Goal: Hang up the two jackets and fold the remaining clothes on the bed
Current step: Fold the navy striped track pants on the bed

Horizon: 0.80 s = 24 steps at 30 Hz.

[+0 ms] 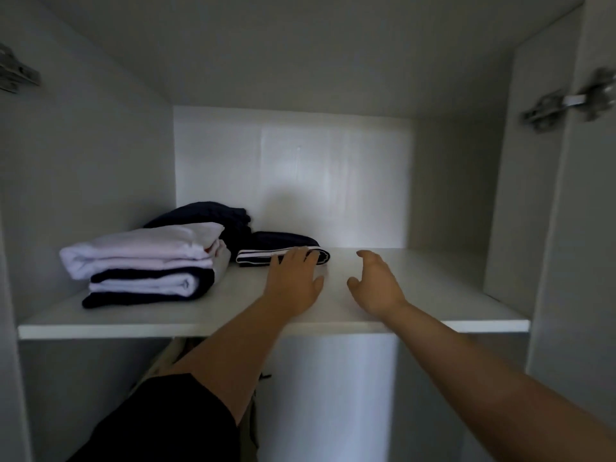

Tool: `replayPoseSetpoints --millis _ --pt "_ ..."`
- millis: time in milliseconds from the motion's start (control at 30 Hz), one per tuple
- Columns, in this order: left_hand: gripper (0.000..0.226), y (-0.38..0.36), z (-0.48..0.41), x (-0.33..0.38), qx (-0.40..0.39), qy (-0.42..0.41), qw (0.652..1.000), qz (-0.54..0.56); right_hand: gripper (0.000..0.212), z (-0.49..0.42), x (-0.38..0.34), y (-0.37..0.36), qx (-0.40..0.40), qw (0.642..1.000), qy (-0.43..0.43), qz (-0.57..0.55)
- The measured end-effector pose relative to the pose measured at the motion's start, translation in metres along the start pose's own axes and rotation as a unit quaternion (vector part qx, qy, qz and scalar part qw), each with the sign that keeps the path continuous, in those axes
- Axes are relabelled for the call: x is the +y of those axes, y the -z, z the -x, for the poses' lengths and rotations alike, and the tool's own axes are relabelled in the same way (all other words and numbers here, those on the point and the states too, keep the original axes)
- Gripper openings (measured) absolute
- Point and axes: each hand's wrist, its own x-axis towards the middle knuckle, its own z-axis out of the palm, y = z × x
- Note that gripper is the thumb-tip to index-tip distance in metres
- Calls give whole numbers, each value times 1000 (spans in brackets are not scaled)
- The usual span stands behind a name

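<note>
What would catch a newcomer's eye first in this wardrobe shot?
Two bare forearms reach onto the white wardrobe shelf: the left hand lies with straight fingers on a folded dark garment with white stripes, and the right hand hangs relaxed just beside it, holding nothing. On the shelf's left stands a neat stack of folded white and navy clothes.

At the left of the frame, a stack of folded clothes alternates white and dark navy layers. Just right of it lies a folded navy garment edged with white stripes. The shelf is white; a black sleeve fills the lower left.
</note>
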Motion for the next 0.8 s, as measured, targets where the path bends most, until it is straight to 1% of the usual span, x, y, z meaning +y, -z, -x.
replayPoseSetpoints --millis 67,133,233,333,433,567,700,800 --pt "54 13 32 29 54 -5 998 14 55 42 3 18 50 998 24 -40" --pt "57 27 68 60 65 -3 998 28 54 85 5 37 83 995 40 -26" --pt "62 52 121 101 66 -2 998 14 55 148 9 68 102 990 49 81" --pt "63 86 165 134 78 -14 997 6 58 206 11 105 110 973 65 191" --pt "63 120 209 169 86 -28 996 19 60 269 10 148 120 957 66 257" --pt "63 165 276 226 85 -53 994 48 65 362 6 202 116 935 32 333" --pt "63 206 353 282 94 -95 986 96 65 468 2 251 130 920 -12 370" --pt "64 231 409 331 86 -112 979 145 65 551 5 289 115 906 -53 403"
